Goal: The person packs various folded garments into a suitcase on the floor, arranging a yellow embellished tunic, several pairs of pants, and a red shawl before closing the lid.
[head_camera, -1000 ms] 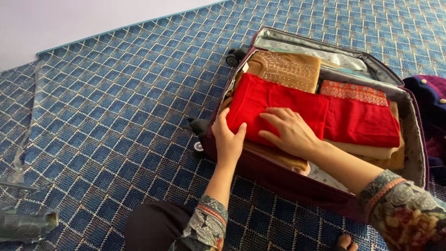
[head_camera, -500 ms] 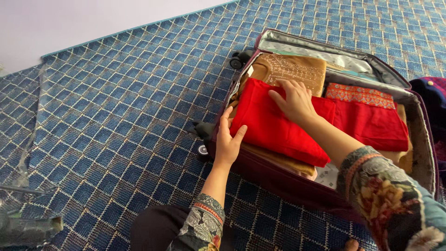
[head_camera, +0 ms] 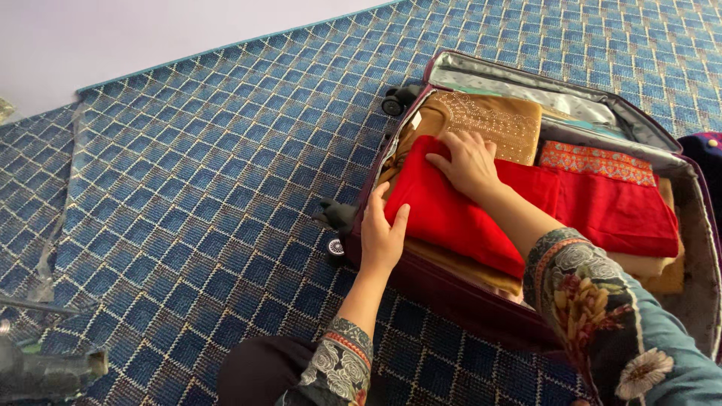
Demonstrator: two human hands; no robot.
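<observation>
An open maroon suitcase [head_camera: 459, 301] lies on the carpet, filled with folded clothes. On top at the left lies a folded red garment [head_camera: 444, 214]. My left hand [head_camera: 382, 237] rests flat against its near left edge, at the suitcase rim. My right hand [head_camera: 468, 162] presses flat on the garment's far edge, fingers spread, beside a brown garment [head_camera: 489, 120] with small studs. A second red piece [head_camera: 617, 210] with an orange patterned border [head_camera: 594, 159] lies to the right.
Blue carpet [head_camera: 210, 188] with a diamond grid covers the floor; a pale wall runs along the top left. Clear plastic wrapping [head_camera: 53, 240] lies at the left, with a dark object [head_camera: 45, 372] at the bottom left. A dark purple cloth [head_camera: 707, 146] shows at the right edge.
My right hand slid from the near middle of the red garment up to its far edge. My left hand stayed at the garment's near left edge.
</observation>
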